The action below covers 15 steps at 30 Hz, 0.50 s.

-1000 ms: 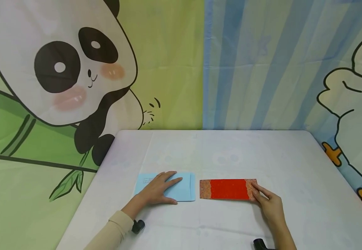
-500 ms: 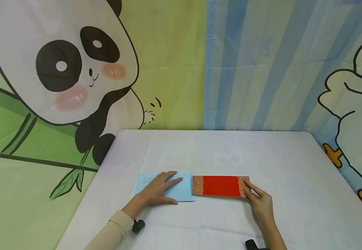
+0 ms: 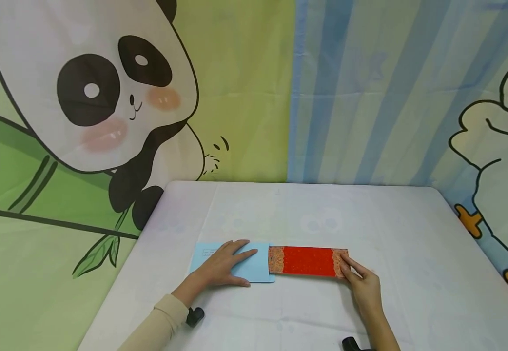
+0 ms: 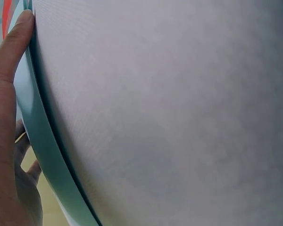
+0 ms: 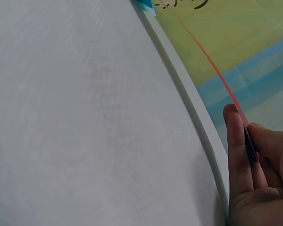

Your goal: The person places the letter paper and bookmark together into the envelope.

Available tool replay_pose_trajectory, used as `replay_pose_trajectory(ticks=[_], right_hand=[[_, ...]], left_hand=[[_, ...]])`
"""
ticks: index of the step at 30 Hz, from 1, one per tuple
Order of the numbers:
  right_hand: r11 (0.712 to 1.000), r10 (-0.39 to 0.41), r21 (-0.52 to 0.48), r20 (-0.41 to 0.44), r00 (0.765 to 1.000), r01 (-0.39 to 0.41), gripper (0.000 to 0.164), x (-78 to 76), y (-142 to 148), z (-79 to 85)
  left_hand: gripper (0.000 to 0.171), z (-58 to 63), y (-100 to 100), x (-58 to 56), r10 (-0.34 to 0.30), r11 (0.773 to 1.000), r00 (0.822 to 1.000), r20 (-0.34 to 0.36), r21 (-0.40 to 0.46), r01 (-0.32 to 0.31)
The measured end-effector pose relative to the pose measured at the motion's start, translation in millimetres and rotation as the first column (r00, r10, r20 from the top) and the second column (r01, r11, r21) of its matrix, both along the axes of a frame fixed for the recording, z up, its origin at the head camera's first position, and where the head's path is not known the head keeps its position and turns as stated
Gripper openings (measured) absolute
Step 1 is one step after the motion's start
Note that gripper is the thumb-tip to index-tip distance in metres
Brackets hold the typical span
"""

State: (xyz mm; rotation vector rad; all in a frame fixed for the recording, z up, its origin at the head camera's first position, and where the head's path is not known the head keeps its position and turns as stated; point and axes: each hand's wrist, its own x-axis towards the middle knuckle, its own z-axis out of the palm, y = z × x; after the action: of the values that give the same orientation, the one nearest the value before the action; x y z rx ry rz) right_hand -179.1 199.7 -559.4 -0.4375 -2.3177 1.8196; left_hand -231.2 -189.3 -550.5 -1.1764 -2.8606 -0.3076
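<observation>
A light blue envelope (image 3: 260, 263) lies flat on the table, with small print near its upper left. My left hand (image 3: 219, 265) rests on it, fingers spread, and hides its middle. In the left wrist view the thumb (image 4: 19, 40) lies along the envelope's edge (image 4: 40, 117). My right hand (image 3: 363, 287) pinches the right end of a long red card (image 3: 308, 261) with gold patterned ends. The card's left end meets the envelope's right edge; whether it is inside or on top I cannot tell. Seen edge-on in the right wrist view, the card (image 5: 212, 63) is raised off the table.
The white table (image 3: 315, 312) extends around both hands, its far edge against a printed cloth backdrop (image 3: 245, 97) with a panda. Black wrist devices (image 3: 195, 317) sit at both wrists.
My right hand has carried the red card leftward and slightly up, from beside the envelope to its right edge. Most of that came in the first half second. The left hand stays put.
</observation>
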Motion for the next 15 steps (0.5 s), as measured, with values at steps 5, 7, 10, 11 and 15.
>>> replay_pose_trajectory(ticks=[5,7,10,11,15], right_hand=[[1.0,-0.006,-0.006,0.004,1.0,0.006,0.045,0.5,0.9,-1.7],[1.0,-0.003,-0.009,0.001,1.0,0.003,0.045,0.6,0.8,-1.7],[1.0,0.006,-0.004,0.001,1.0,-0.006,0.045,0.7,0.4,-1.3],[1.0,0.009,-0.003,0.005,1.0,-0.009,0.045,0.8,0.3,-1.0],[1.0,0.025,0.008,0.013,1.0,-0.025,0.046,0.7,0.0,0.1]], left_hand=[[0.09,0.7,0.7,-0.4,-0.005,1.0,1.0,-0.003,-0.003,0.005],[0.09,0.6,0.7,-0.6,-0.004,1.0,1.0,-0.003,-0.007,0.004],[0.09,0.3,0.6,-0.7,0.0,1.0,1.0,-0.003,-0.01,0.0],[0.09,0.1,0.6,-0.7,0.001,1.0,1.0,-0.003,-0.01,-0.001],[0.09,0.0,0.8,-0.4,0.007,1.0,1.0,-0.002,-0.016,-0.007]])
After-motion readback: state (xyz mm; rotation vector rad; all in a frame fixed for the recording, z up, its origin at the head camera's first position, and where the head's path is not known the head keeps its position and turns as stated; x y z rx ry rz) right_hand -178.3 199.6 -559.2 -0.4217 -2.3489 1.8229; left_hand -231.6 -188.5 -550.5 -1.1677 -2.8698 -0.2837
